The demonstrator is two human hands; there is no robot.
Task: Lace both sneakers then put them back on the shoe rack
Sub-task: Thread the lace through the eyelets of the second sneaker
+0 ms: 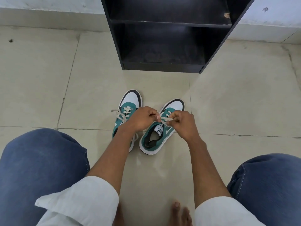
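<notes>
Two green, white and black sneakers stand side by side on the tiled floor, toes pointing at the rack. The left sneaker (130, 101) has cream laces threaded through it, with loose ends trailing to its left. Over the right sneaker (156, 141) my left hand (143, 119) and my right hand (184, 123) pinch the cream lace (166, 119) between their fingertips, just above the tongue. My left forearm hides the heel of the left sneaker. A black shoe rack (171, 66) stands beyond the shoes, its two visible shelves holding nothing.
My knees in blue jeans (40, 160) frame the scene at left and right, and bare toes (177, 207) show at the bottom. A white wall runs behind the rack. Beige tiles surround the shoes.
</notes>
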